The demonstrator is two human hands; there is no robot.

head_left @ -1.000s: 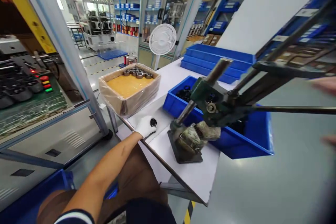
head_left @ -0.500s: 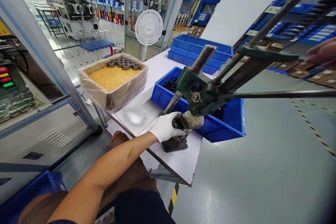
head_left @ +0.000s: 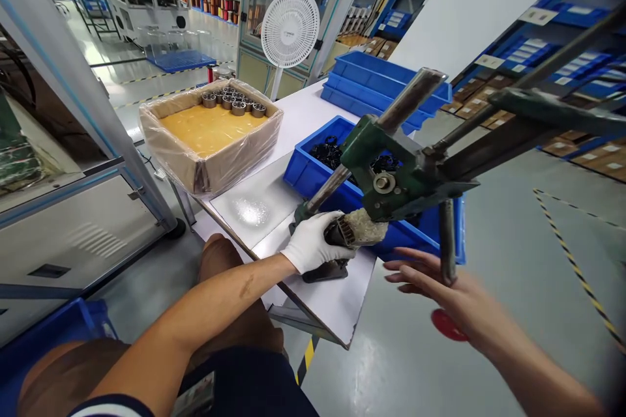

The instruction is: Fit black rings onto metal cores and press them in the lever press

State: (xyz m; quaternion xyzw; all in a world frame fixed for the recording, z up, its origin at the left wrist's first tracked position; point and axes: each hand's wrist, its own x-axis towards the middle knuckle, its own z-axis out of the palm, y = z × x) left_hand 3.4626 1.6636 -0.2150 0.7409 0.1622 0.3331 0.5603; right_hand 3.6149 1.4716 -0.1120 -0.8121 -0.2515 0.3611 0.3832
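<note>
While the gloved left hand (head_left: 313, 249) closes its fingers around the ribbed metal part (head_left: 348, 232) seated on the hand press (head_left: 391, 172) at the white counter (head_left: 337, 300) edge, the bare right hand (head_left: 440, 287) lies open-fingered against the press lever (head_left: 446, 234), beside the blue bin (head_left: 313, 176).

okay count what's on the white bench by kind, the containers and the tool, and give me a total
Blue bin holding black rings: 1
Stacked shallow blue trays: 2, possibly more
Plastic-lined cardboard box: 1
Green hand press: 1
Total: 5 at least
</note>
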